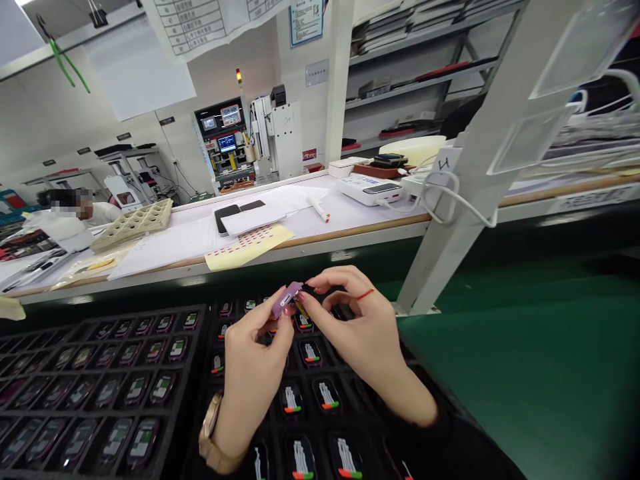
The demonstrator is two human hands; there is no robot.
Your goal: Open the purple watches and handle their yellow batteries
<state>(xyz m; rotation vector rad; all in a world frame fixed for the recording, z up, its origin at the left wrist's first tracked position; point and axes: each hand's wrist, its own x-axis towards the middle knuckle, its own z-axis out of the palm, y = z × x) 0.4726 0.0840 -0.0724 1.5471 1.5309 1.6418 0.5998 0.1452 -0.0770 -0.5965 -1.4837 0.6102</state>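
My left hand (257, 353) grips a small purple watch case (286, 300) between thumb and fingers, tilted with its side face showing. A pale slot-shaped detail runs along that side. My right hand (355, 320) is closed at the case's right end, with thumb and index fingertip pinching its edge. A small yellowish piece shows under the right fingertips; its kind is unclear. Below both hands lies a black compartment tray (320, 423) of similar watch bodies, such as the watch (327, 395) with a lit screen of white text above a red and green strip.
Another black tray (193, 380) of watches lies at left. Beyond is a white bench with a phone (221, 220), a yellow sticker sheet (250, 247), a pen (319, 209), a beige tray (133, 227) and a white device (370, 190). A slanted post (450, 200) stands right. A person (95, 212) sits far left.
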